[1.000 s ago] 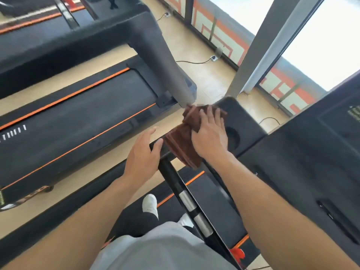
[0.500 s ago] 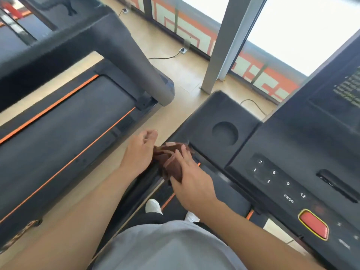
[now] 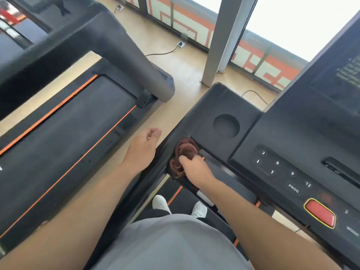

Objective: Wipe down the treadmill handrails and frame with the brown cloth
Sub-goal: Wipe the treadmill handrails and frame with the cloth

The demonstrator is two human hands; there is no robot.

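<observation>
A: right hand [image 3: 196, 170] is closed round the bunched brown cloth [image 3: 182, 157], which is pressed on the handrail [image 3: 165, 151] where it meets the console's [image 3: 224, 106] near left corner. Left hand [image 3: 143, 148] is loosely curled, nothing held, just left of the rail; contact can't be told

B: step advice?

A: cloth should be flattened so more of it bears on the rail, then wrapped round and drawn along it in one stroke. Joint under the cup recess [image 3: 226, 125] is best worked slowly

B: keypad [image 3: 276, 166]?

A: to be kept clear, as is the red stop button [image 3: 319, 213]
</observation>
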